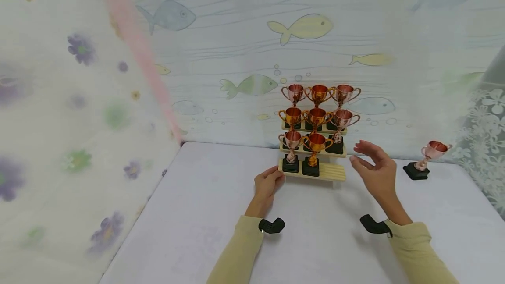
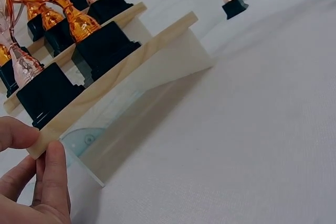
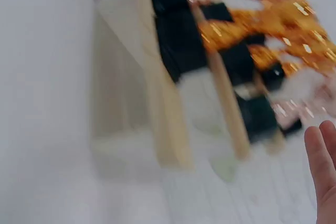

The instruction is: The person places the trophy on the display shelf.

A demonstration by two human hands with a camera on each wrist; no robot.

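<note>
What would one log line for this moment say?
left hand: fingers on lowest shelf end of trophy stand | right hand: open, off stand's right end | loose trophy: alone on table

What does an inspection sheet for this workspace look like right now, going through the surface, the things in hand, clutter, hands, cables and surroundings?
Surface: white table, covered with a cloth.
Things in hand: tiered wooden stand with eight small trophies on black bases; the right spot on the bottom step is free.
Clutter: one pink trophy standing alone on the table, right of the stand.
Hands: left hand pinches the stand's bottom-left corner; right hand is open beside the stand's right end, touching nothing.
Cables: nothing seen.
Surroundings: fish-print sheet behind the table, flower-print sheet at the left, lace curtain at the right.
</note>
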